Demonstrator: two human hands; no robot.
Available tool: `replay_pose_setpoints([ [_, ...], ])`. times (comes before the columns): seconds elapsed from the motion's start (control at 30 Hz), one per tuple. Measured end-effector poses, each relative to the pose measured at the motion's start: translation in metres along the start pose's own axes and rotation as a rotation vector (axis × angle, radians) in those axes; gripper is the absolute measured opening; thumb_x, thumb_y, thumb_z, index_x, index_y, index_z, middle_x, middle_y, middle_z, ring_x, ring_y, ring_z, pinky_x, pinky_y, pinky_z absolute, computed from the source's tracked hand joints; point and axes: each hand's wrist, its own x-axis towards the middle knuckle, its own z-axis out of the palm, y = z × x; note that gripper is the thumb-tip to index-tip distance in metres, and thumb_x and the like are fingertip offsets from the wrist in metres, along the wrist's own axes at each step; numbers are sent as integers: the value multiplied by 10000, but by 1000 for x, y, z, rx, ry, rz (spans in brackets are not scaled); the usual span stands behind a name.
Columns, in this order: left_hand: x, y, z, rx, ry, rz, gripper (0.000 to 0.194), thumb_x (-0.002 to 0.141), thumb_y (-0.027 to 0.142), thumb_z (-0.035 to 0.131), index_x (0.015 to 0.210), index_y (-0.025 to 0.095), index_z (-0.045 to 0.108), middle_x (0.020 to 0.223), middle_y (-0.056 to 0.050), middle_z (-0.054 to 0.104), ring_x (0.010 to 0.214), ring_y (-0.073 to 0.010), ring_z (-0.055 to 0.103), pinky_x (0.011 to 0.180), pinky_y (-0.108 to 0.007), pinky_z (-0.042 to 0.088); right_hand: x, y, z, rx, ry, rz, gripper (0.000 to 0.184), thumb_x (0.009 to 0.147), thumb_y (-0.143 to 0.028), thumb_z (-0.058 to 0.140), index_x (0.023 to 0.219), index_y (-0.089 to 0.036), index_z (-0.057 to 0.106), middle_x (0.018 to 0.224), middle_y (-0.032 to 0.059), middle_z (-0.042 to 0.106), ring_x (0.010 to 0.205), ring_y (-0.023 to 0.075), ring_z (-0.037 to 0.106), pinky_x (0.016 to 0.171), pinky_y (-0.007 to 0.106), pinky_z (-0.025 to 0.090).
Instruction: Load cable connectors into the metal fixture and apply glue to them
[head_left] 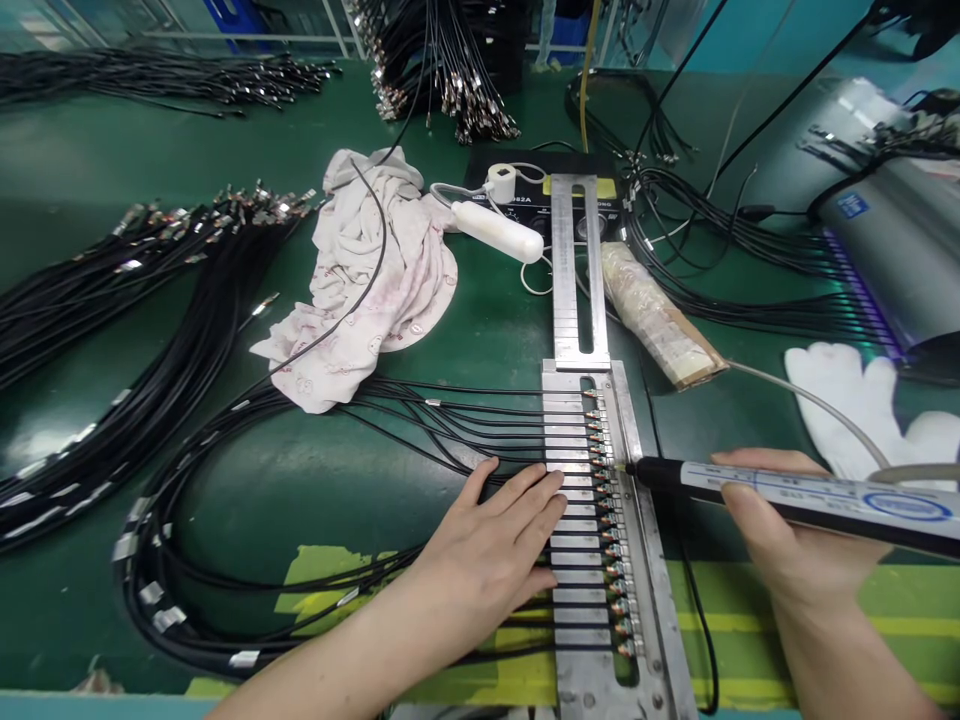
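A metal fixture (574, 510) holds a row of black cables (480, 412) side by side, their stripped, coppery ends and small connectors (616, 535) lined up along a slot. My left hand (491, 545) lies flat across the cables, fingers stretched out, with fingertips at the fixture's left edge. In my right hand (795, 540) is a thick pen-shaped tool (814, 492) with a white label, a blue oval and a black nose. Its thin tip points left and meets the row of connectors near the middle; whether it touches one I cannot tell.
A crumpled white cloth (375, 270) lies on the cables' far side. Behind the fixture are a black control box (517, 210) and a tape-wrapped block (660, 320). White gloves (847, 400) and a grey machine (900, 250) are right; cable bundles (187, 310) fill the left.
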Motion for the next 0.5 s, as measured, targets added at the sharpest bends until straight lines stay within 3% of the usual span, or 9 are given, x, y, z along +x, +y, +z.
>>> replay_pose_setpoints([
  [0.5, 0, 1, 0, -4, -5, -5, 448, 935, 409, 409, 1284, 133, 463, 1384, -95, 454, 1298, -259, 382, 1066, -519, 284, 0, 2, 0, -25, 60, 9, 142, 684, -249, 717, 821, -276, 690, 734, -22, 683, 587, 158, 615, 539, 266, 524],
])
